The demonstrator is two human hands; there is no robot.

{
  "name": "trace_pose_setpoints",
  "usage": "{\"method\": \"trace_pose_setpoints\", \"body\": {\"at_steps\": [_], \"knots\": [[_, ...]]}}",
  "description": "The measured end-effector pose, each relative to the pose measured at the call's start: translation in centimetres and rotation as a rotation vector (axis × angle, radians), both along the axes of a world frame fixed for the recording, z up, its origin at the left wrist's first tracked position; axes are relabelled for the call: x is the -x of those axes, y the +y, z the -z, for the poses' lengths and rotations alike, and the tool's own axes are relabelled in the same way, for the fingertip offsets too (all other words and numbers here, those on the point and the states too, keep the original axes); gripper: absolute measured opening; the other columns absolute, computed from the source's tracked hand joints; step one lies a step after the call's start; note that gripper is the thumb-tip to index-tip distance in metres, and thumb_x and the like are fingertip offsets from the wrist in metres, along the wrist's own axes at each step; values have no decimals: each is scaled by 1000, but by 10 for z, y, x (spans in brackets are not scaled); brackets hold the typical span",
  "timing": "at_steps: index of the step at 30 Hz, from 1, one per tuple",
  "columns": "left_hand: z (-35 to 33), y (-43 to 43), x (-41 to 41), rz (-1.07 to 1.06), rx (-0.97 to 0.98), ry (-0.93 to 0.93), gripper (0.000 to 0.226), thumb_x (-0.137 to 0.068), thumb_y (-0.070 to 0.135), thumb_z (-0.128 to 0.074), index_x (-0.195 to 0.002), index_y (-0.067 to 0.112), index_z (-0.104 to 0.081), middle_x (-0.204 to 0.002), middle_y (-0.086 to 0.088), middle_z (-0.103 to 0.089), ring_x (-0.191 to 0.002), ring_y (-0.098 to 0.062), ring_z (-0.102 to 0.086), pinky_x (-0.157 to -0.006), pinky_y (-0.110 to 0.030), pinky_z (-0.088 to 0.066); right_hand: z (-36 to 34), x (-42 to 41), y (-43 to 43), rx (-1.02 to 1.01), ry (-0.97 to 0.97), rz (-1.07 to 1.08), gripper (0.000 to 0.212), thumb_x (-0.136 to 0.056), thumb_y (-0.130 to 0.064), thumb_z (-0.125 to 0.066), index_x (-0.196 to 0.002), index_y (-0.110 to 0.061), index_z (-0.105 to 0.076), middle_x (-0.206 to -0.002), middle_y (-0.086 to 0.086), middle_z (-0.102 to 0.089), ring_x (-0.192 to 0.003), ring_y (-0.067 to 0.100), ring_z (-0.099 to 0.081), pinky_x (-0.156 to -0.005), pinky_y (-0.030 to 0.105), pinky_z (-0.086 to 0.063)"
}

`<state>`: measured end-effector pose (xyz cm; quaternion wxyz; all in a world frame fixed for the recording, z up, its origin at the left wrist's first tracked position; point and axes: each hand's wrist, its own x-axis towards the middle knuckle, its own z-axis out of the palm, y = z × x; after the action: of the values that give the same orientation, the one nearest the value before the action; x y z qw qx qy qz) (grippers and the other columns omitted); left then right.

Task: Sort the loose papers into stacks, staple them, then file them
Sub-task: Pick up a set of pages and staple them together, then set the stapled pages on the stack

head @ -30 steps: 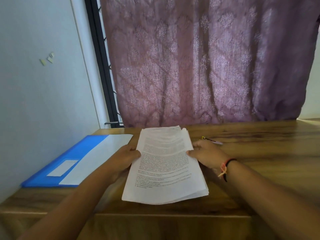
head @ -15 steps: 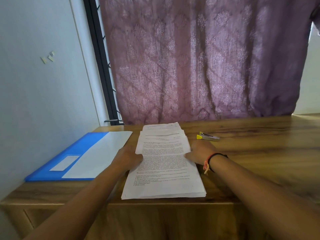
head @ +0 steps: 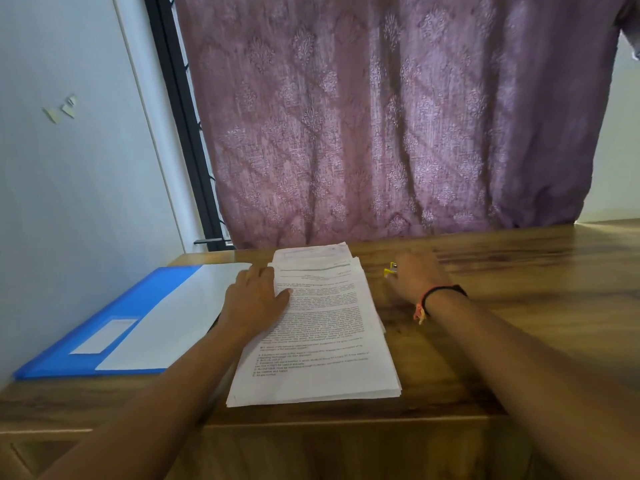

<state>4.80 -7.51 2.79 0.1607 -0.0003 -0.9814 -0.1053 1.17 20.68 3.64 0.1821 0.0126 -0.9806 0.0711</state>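
A stack of papers is lying at the middle of the desk, reaching its front edge, with the far sheets fanning slightly out of line. The left hand is pressing on the stack's left edge, its grip wide, fingers straight and flat. The right hand, steadying the stack's right edge half a second ago, is now reaching over a stapler just beside the stack's far right corner. Only the tool's yellow tip is showing, and whether the grip is closing round it cannot be told. The shift is suggesting that squaring up is giving way to stapling. A blue folder, carrying a white sheet, is waiting along the desk's left edge, while a mauve curtain is hanging behind the far edge.
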Motion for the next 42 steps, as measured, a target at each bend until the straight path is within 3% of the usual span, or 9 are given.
{"method": "trace_pose_setpoints", "body": {"at_steps": [6, 10, 15, 20, 24, 28, 31, 36, 42], "knots": [[0, -6, 26, 102, 131, 27, 69, -100, 59, -45, -156, 22, -32, -165, 0, -30, -150, -25, -32, -121, -49, -27, 14, 42, 34, 91, -99, 20, 21, -86, -31, -65, -104, -21, -65, -105, 7, -69, -94, 29, -63, -79, 34, -53], [-1, -11, 35, 107, 154, 12, 72, -98, 61, -46, -157, 22, -30, -166, 1, -27, -152, -26, -30, -121, -51, -25, 24, 61, 38, 126, -99, 32, 17, -88, -22, -66, -105, -19, -68, -106, 9, -70, -96, 30, -65, -81, 35, -54], [-6, -20, 46, 112, 101, -18, 73, -97, 63, -45, -158, 28, -25, -167, 4, -25, -152, -25, -29, -121, -52, -24, 14, 68, 34, 269, -40, 45, 19, -84, -31, -75, -95, -17, -68, -95, 8, -71, -88, 31, -66, -76, 37, -56], [-13, -33, 54, 95, 111, -40, 70, -96, 65, -41, -156, 32, -23, -166, 5, -26, -151, -25, -30, -120, -53, -25, -21, 69, -3, 446, 78, -163, 15, -86, -22, -75, -91, -23, -62, -84, -3, -66, -79, 20, -61, -69, 31, -51], [-16, -47, 58, 95, 133, -98, 71, -97, 67, -28, -158, 31, -20, -168, 3, -19, -154, -25, -22, -122, -50, -20, -39, 88, -64, 502, 22, -364, 18, -82, -13, -76, -77, -26, -64, -81, -5, -69, -79, 14, -64, -67, 25, -49], [-17, -77, 72, 0, 109, -153, 84, -96, 72, -25, -162, 21, -13, -170, -1, -9, -156, -24, -12, -124, -48, -15, -41, 123, -136, 460, -70, -488, 26, -78, -3, -68, -76, -28, -60, -92, 1, -71, -90, 20, -67, -79, 29, -54], [-19, -101, 84, -24, 96, -198, 117, -69, 93, -2, -162, 22, -10, -171, 1, -6, -157, -23, -9, -124, -48, -14, -40, 150, -182, 388, -118, -526, 31, -80, -1, -64, -80, -30, -54, -100, 2, -67, -93, 23, -63, -74, 26, -47], [-10, -133, 112, -62, 161, -246, 91, -91, 74, -20, -163, 20, -10, -171, 1, -2, -157, -21, -2, -125, -46, -13, -28, 195, -241, 273, -149, -523, 29, -85, -3, -61, -85, -30, -52, -106, 5, -65, -99, 27, -61, -83, 33, -51], [0, -155, 138, -42, 171, -306, 104, -80, 83, -11, -163, 21, -9, -171, 3, -1, -157, -18, -1, -125, -42, -12, -13, 231, -278, 169, -215, -509, 23, -89, -1, -60, -96, -23, -62, -114, 8, -66, -105, 28, -61, -84, 31, -47]]}}
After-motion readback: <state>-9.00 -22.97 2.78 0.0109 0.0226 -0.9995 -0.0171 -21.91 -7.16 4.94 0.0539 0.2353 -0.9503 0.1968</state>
